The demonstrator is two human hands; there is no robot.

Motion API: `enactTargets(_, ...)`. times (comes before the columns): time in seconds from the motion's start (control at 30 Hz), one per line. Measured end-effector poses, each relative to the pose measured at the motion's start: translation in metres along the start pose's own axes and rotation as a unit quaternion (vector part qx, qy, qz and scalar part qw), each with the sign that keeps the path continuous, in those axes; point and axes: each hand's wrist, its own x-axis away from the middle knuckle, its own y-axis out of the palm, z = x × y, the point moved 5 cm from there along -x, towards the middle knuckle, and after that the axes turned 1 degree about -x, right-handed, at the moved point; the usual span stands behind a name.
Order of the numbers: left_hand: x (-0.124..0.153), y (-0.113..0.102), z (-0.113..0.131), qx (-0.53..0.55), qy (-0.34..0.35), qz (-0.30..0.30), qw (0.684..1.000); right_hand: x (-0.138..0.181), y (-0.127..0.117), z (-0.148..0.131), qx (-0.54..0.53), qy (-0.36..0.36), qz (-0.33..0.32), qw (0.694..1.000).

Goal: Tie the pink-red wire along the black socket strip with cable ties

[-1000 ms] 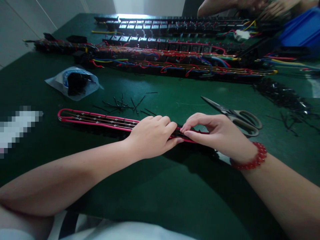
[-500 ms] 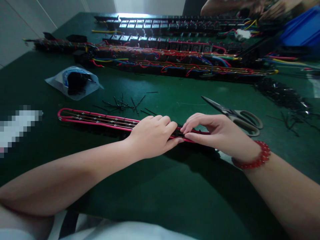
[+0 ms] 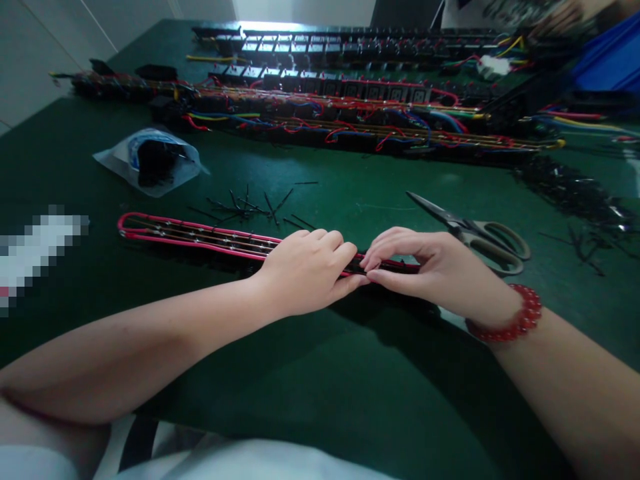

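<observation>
Green bench mat (image 3: 320,400), wired strips stacked at the back. Our left hand (image 3: 305,270) clamps down on the long red-wired strip (image 3: 200,235) lying across the mat; our right hand (image 3: 430,270) pinches it just beside, probably seating a wire, though fingers hide the spot. Scissors (image 3: 475,232) near right. Next move needs a fine fingertip grip.

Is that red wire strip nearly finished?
Partly, it seems. The strip's left stretch lies neat with red wire looped round the end. Both hands, left and right, pinch its middle. Scissors wait beside. Its right part is hidden, so what's left is unclear.
</observation>
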Motion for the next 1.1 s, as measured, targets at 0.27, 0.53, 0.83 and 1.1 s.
enactTargets(0.27, -0.0007, -0.0029, -0.0019, 0.026, -0.005, 0.001, 1.000, 0.0015, -0.0010, -0.0011, 0.009, 0.000, 0.021, 1.000)
enactTargets(0.53, 0.0006, -0.0035, -0.0032, 0.047, -0.014, -0.009, 0.999, 0.0013, -0.0012, 0.0036, -0.022, 0.027, 0.036, 0.999)
enactTargets(0.83, 0.0012, -0.0037, -0.0013, 0.023, 0.007, 0.008, 1.000, -0.0002, 0.0003, -0.0004, 0.027, -0.003, 0.015, 1.000)
enactTargets(1.1, 0.0016, -0.0026, -0.0026, 0.036, 0.000, 0.010, 0.999, 0.0021, 0.0028, -0.0053, 0.058, -0.041, 0.017, 0.997)
